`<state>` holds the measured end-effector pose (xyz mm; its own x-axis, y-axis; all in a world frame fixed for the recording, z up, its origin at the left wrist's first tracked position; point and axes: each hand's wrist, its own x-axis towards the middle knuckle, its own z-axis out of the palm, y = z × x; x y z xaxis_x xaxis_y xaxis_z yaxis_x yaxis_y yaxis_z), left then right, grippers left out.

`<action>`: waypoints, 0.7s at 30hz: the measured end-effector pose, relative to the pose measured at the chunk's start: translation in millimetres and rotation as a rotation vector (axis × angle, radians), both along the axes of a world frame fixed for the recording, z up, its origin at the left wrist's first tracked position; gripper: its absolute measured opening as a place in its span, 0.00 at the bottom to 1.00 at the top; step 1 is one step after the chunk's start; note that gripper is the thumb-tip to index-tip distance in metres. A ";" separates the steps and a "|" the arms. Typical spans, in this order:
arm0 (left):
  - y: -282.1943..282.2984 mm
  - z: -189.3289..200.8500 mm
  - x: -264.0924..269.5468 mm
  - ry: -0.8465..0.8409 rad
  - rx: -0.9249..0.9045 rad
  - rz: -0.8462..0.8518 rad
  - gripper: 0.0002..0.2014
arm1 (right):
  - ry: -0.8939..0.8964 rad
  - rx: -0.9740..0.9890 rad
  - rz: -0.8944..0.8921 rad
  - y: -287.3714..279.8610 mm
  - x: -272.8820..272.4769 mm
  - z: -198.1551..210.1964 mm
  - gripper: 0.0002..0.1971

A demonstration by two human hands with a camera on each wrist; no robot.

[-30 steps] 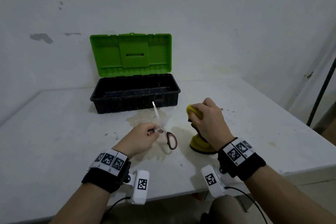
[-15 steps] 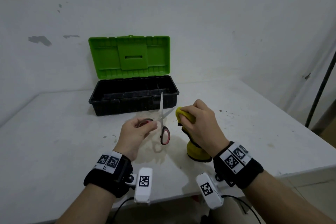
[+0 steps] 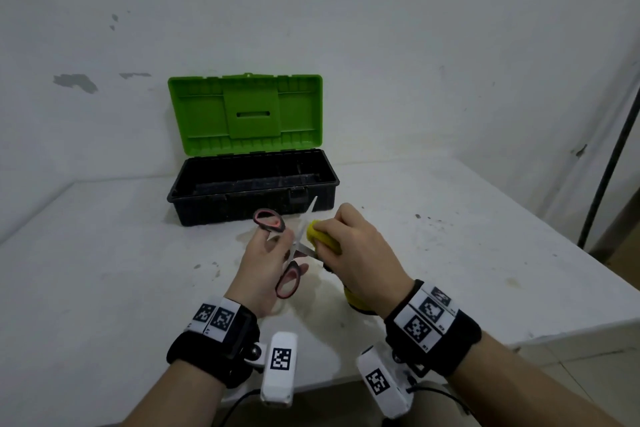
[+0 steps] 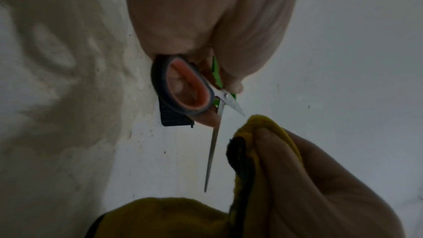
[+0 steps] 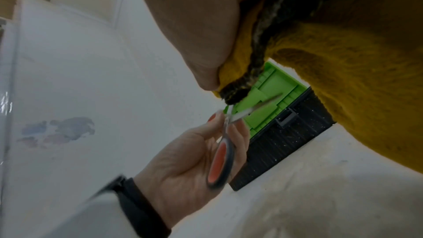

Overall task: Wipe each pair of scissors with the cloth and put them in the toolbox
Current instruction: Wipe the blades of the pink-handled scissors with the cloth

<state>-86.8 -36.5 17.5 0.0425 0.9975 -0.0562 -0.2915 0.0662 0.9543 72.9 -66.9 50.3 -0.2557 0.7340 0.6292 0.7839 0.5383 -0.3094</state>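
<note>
My left hand [image 3: 268,262] holds a pair of scissors [image 3: 288,279] with black and red handles above the table, its blades spread apart. One blade points up toward the toolbox, the other runs right into the cloth. My right hand [image 3: 360,253] grips a yellow cloth [image 3: 322,236] bunched round that blade. In the left wrist view the scissors [image 4: 183,86] sit in my fingers with the cloth [image 4: 263,128] just below the blades. The right wrist view shows the cloth [image 5: 357,71] hanging from my palm and the scissors [image 5: 220,162] in the other hand. The open toolbox [image 3: 252,199] stands behind, black tub and green lid.
The white table [image 3: 104,253] is stained near its middle and ends in an edge at the right [image 3: 571,326]. A white wall stands close behind the toolbox. A dark pole [image 3: 609,163] leans at the far right.
My left hand has raised and turned the scissors, opening the blades wider. My right hand has brought the cloth left onto one blade and lifted most of it off the table.
</note>
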 end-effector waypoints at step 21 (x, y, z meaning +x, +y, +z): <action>-6.3 -9.7 7.8 0.041 -0.114 0.004 0.09 | -0.077 -0.077 -0.196 23.8 19.6 5.0 0.05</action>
